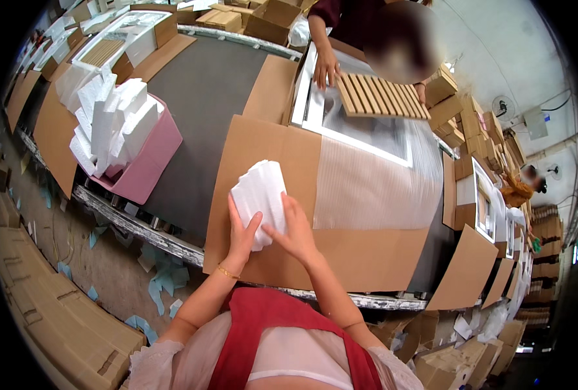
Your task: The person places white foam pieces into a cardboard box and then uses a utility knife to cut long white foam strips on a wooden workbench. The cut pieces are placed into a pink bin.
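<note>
Clasping layered white foam pieces [263,195]; left hand [240,237], right hand [297,233], fingers [289,204] clamped on edges; flat brown cardboard [367,257] beneath.

Your hands [294,227] cover parts of the white foam pieces [263,185], leaving their number unclear. The slatted wooden panel [383,96] partly hides a co-worker's hand [421,93]; that person's head [403,42] is blurred. The lower edge cuts off your red apron [253,312].
</note>
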